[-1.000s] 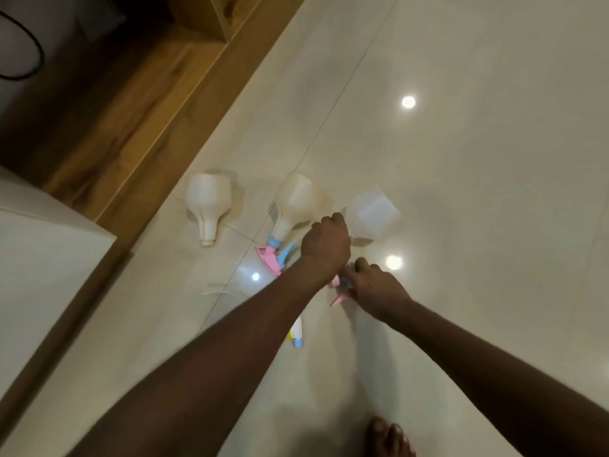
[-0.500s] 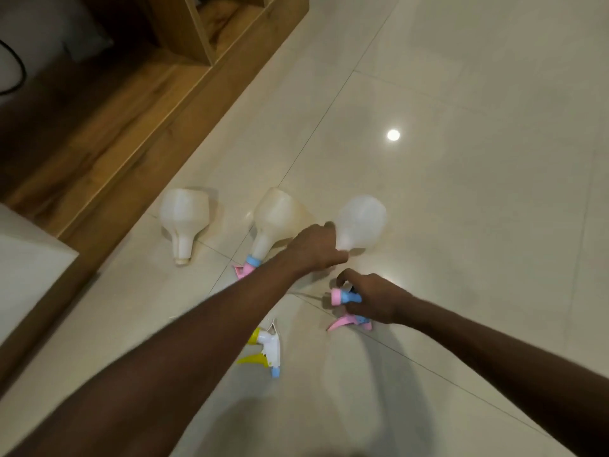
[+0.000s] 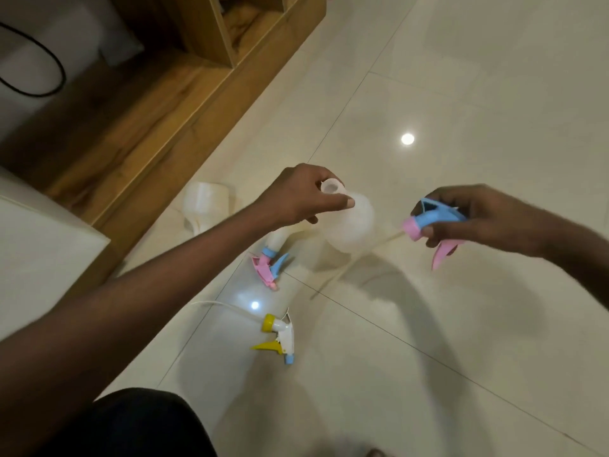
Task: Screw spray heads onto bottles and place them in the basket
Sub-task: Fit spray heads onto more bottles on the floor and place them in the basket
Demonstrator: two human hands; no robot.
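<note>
Head view: left hand (image 3: pixel 298 196) grips the bottle (image 3: pixel 349 222) neck, right hand (image 3: pixel 484 219) clasps the spray head (image 3: pixel 431 221); its dip tube (image 3: pixel 385 240) could miss the mouth.

the floor (image 3: pixel 461 77) is pale glossy tile with thin grout lines, and a bright round light glare (image 3: pixel 407 139) shows on it, with a smaller one (image 3: pixel 254 305) nearer the camera. a wooden shelf unit (image 3: pixel 184 77) runs slantwise along the upper left, with an upright divider between open compartments. a black cable (image 3: pixel 49 57) loops over a white surface at the far left, and a white cabinet (image 3: pixel 39 245) stands at the left edge.
</note>
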